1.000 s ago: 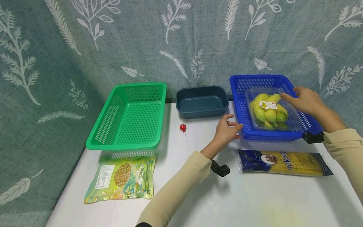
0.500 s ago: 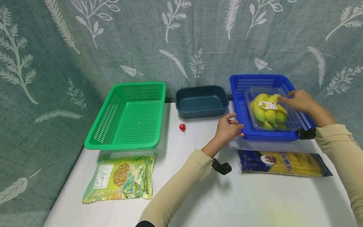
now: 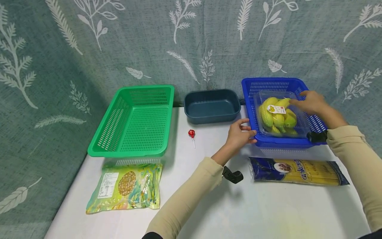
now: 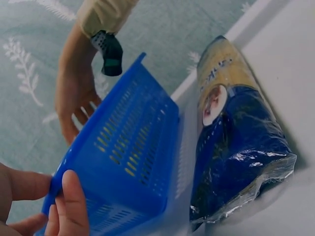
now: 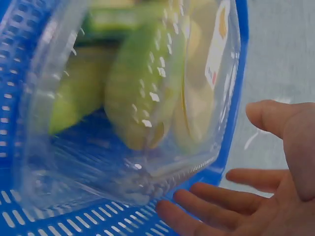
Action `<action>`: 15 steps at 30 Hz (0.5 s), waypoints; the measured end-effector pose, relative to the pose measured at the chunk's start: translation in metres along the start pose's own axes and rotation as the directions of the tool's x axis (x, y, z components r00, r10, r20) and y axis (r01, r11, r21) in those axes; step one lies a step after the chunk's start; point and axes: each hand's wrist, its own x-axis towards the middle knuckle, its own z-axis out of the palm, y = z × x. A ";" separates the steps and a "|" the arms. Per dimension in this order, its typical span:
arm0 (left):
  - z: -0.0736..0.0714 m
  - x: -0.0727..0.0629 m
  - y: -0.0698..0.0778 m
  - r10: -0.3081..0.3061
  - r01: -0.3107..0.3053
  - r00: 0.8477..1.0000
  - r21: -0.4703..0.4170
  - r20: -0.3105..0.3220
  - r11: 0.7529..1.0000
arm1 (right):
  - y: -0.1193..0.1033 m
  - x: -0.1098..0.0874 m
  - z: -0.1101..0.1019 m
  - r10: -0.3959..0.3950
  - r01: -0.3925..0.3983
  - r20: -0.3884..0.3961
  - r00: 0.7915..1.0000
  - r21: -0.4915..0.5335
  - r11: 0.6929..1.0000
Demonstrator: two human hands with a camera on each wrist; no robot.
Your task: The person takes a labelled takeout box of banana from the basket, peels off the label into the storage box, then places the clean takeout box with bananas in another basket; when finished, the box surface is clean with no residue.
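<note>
The left hand pinches the left rim of a blue plastic basket; in the left wrist view its thumb and fingers lie on either side of that rim. Inside the basket sits a clear plastic box of bananas with a white label on its lid, slightly turned. At the box's right side is the right hand. Its fingers reach out loosely in the right wrist view, fingertips right at the box's lower edge and the thumb apart from it.
A bag of spaghetti lies in front of the blue basket. Left of it are a dark blue bin, a red lollipop, a green basket and a green bag with a round window. A patterned curtain hangs behind.
The right hand has moved left against the box, and the box of bananas has shifted left within the basket. The left hand has come onto the basket's rim and stays there.
</note>
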 end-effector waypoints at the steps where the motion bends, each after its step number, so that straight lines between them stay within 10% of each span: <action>1: 0.000 0.000 0.000 0.001 -0.001 1.000 -0.002 -0.001 1.000 | 0.001 0.002 -0.001 0.010 -0.010 0.008 1.000 0.011 1.000; 15: -0.002 0.002 0.000 0.022 -0.022 1.000 0.019 0.020 1.000 | 0.013 0.023 -0.002 0.084 -0.117 0.232 0.969 0.133 0.984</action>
